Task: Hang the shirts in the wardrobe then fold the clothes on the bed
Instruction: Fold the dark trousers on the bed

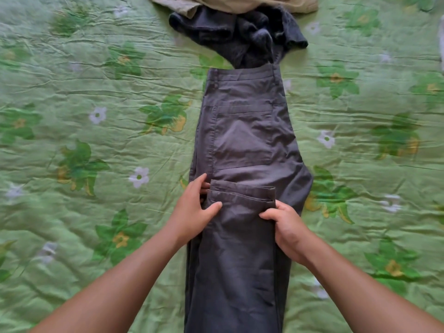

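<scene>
**Grey trousers half folded: hem end may slip or skew**

Grey cotton trousers (242,140) lie flat lengthwise on the green floral quilted bed cover (96,80), waistband at the far end and the leg end doubled up over the seat area. The left hand (197,207) pinches the left edge of that doubled-up hem, thumb on top. The right hand (286,227) has its fingers curled round the right edge.

Risks, as I judge them:
- If one hand lets go first, the hem could slide back down the legs.
- An uneven pull would leave the fold crooked w/ creases.
- The waistband touches the dark charcoal crumpled garment (240,32) beyond it, so a further fold might drag that along.
- The rumpled cover may bunch up underneath.

Count:
- 2 hands
- 1 pr trousers
- 1 charcoal garment
- 1 beige cloth garment (235,2) at the far edge, partly out of view
- No shirts or wardrobe visible
</scene>
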`<move>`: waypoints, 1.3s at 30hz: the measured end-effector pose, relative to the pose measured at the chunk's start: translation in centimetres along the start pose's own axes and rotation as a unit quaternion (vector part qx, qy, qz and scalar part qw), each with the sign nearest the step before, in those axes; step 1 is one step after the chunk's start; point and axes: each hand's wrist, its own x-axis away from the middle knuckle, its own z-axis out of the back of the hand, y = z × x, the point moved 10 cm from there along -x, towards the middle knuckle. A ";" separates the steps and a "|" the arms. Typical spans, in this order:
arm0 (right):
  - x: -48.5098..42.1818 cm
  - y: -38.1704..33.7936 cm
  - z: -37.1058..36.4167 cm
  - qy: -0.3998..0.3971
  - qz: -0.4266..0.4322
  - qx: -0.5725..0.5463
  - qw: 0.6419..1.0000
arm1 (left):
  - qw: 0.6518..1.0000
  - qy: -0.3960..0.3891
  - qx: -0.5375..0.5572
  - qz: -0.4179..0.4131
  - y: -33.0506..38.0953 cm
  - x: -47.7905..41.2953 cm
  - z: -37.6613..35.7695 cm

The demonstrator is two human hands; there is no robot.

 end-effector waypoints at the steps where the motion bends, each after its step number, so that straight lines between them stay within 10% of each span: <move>1: 0.1 0.0 -0.1 -0.002 0.001 -0.017 1.000 | 1.000 0.005 -0.026 -0.003 -0.1 0.1 0.2; 6: 1.2 -1.5 -2.0 -0.061 -0.010 -0.092 0.994 | 0.985 -0.011 0.151 0.080 -0.6 1.2 0.3; 10: 1.3 -1.9 -1.3 -0.038 -0.027 -0.105 0.993 | 0.895 -0.084 0.390 0.198 -2.3 4.0 -2.4; 16: 1.8 -0.7 -0.1 -0.009 -0.060 0.110 0.992 | 0.968 -0.137 0.192 0.087 -1.1 4.7 -3.1; 21: -0.4 -9.2 -2.9 -0.022 0.072 0.030 0.997 | 0.983 -0.030 0.178 -0.017 5.3 -0.9 2.1; 25: -3.3 -15.1 -4.6 -0.033 0.073 -0.001 0.997 | 0.892 -0.014 0.433 0.128 5.3 -6.3 3.7; 30: -0.6 -3.8 0.4 -0.006 -0.145 0.166 0.975 | 0.896 -0.141 0.336 0.254 -2.0 1.5 -1.5; 39: 7.2 6.0 3.7 -0.004 -0.148 0.195 0.970 | 0.894 -0.218 0.295 0.258 -7.7 12.4 -5.2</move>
